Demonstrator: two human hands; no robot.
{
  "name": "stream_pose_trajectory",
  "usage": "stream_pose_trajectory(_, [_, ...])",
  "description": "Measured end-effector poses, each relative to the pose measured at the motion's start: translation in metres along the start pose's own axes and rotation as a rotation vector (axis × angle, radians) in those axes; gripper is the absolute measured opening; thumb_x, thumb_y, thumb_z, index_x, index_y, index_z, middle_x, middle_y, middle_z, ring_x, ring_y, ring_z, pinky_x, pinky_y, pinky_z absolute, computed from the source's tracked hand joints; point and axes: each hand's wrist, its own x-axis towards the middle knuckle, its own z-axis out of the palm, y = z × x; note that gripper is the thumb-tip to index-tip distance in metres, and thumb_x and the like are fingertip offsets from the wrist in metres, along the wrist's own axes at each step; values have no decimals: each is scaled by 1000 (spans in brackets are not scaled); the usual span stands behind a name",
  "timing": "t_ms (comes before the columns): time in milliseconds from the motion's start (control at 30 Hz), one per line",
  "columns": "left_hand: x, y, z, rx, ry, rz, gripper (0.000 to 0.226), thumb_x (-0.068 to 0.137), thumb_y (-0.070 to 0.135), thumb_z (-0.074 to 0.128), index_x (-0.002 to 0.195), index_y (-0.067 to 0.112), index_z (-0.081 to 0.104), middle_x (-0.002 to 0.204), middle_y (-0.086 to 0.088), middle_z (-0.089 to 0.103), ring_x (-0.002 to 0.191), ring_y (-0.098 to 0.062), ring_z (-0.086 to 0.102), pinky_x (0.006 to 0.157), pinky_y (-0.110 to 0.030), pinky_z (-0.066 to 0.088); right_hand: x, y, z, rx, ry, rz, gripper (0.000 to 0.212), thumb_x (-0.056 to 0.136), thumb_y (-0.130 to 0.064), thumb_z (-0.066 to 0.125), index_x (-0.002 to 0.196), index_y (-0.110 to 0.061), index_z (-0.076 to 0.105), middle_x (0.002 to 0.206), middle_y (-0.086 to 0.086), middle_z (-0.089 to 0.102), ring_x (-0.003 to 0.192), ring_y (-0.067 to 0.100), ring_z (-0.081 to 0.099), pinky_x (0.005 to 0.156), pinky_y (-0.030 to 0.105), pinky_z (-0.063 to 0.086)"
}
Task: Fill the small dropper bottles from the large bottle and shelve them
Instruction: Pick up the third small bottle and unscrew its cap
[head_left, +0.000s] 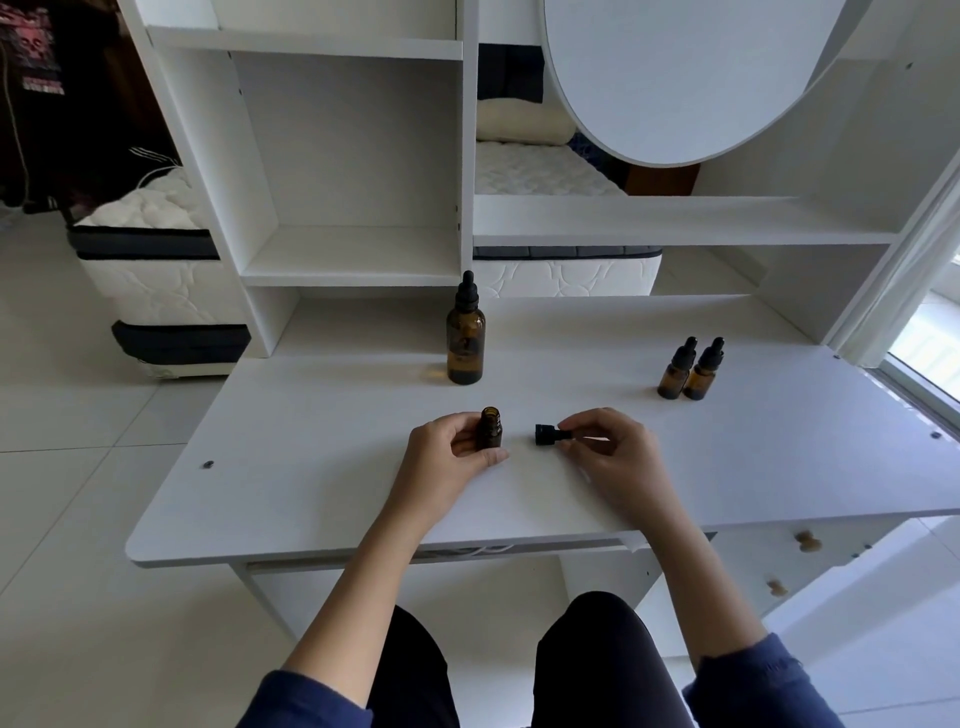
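The person is sitting at a white table (311, 467) with both forearms reaching over its near edge. The left hand (447, 452) is gripping a small bottle (490, 431) of amber glass, thumb on the near side and fingers curled round the far side; the bottle is standing upright on the table near the middle, and its threaded neck is showing uncapped. The right hand (615, 449) is pinching a black dropper cap (550, 434) between thumb and fingertips, holding it on its side just right of the small bottle, apart from it and close above the table. Whether a glass tube is hanging from the cap cannot be told. The large bottle (466, 345), amber with a black dropper top, is standing upright farther back, directly behind the small bottle and just in front of the shelf unit (353, 254). Two more small bottles are standing capped at the right rear of the table, the left capped bottle (674, 375) and the right capped bottle (701, 373) touching or nearly touching. Fill levels cannot be judged in any bottle. The shelf unit's open compartments are rising behind the table, an oval mirror (675, 78) is hanging at upper right, and a mattress (156, 291) is lying beyond.
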Motion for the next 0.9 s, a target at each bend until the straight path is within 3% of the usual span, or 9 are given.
stream_pose_trajectory(233, [0,0,0,-1,-3,-2,31,70,10,79,97,19,68,92,6,71,87,-4,67,86,-17,50,0,-3,-3,0,-20,37,24,80,-4,65,80,-28,66,92,-6,68,84,-1,65,69,7,49])
stream_pose_trajectory(400, [0,0,-1,15,-4,-5,32,69,16,81,98,19,69,93,7,72,89,-3,67,85,-17,51,12,-19,-14,19,-62,-6,15,83,-10,65,85,-25,67,94,-11,68,90,-2,63,80,17,51])
stream_pose_trajectory(533, [-1,2,-1,-2,-21,-12,30,71,16,79,98,22,68,95,7,71,91,-4,67,87,-20,51,44,-56,-11,51,-59,-125,13,85,-8,62,87,-21,67,93,-6,69,90,1,64,81,15,51])
stream_pose_trajectory(633, [-3,3,-1,5,-20,-22,30,71,15,78,96,26,66,94,12,70,89,1,66,84,-15,49,71,-85,3,32,-51,-223,11,85,-8,61,91,-15,68,93,-5,68,89,3,64,80,12,50])
stream_pose_trajectory(767, [-5,0,7,44,-28,-5,33,70,16,80,100,16,67,92,7,70,82,7,64,77,-5,47,100,-102,25,-13,23,-253,14,85,-13,62,98,-12,67,98,-2,66,86,6,61,73,4,46])
stream_pose_trajectory(900, [-10,-2,16,66,-42,4,35,71,18,80,104,13,67,94,7,70,85,5,64,78,-5,47,117,-100,33,-133,36,-250,22,84,-20,64,104,-11,65,106,3,65,89,13,62,78,19,49])
